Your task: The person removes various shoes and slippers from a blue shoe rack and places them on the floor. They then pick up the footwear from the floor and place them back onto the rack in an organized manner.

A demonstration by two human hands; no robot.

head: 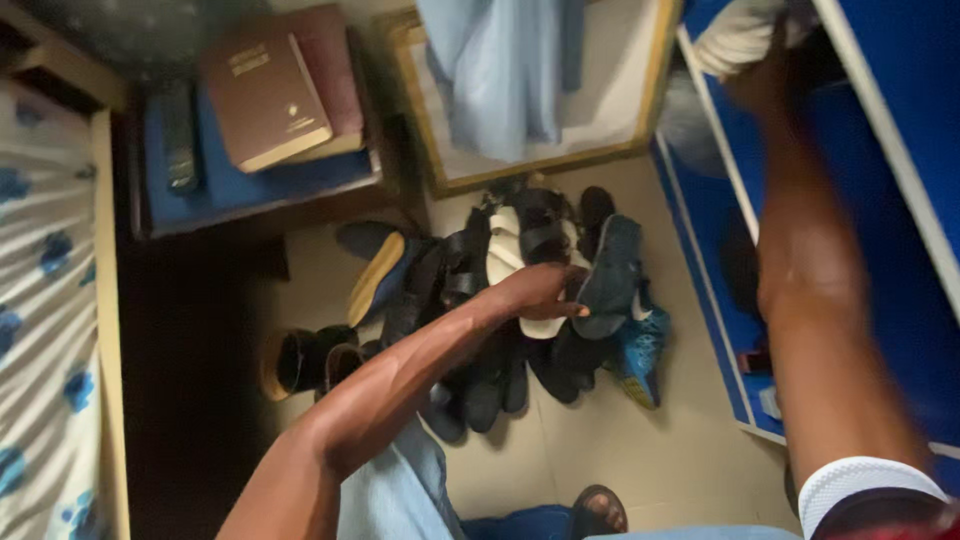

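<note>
A pile of shoes and sandals (520, 330) lies on the pale floor below me. My left hand (540, 292) reaches down into the pile, its fingers touching a dark shoe (607, 275) and a white sandal (545, 325); whether it grips either is hidden. My right hand (765, 80) is raised to the top right, closed around a white cloth-like item (735, 35) inside a blue cabinet (900, 90).
A mirror in a wooden frame (520, 175) leans behind the shoes. Two books (265, 100) lie on a dark side table (250, 195). A bed with a patterned sheet (40, 300) runs along the left. A blue-green shoe (640, 345) lies beside the cabinet.
</note>
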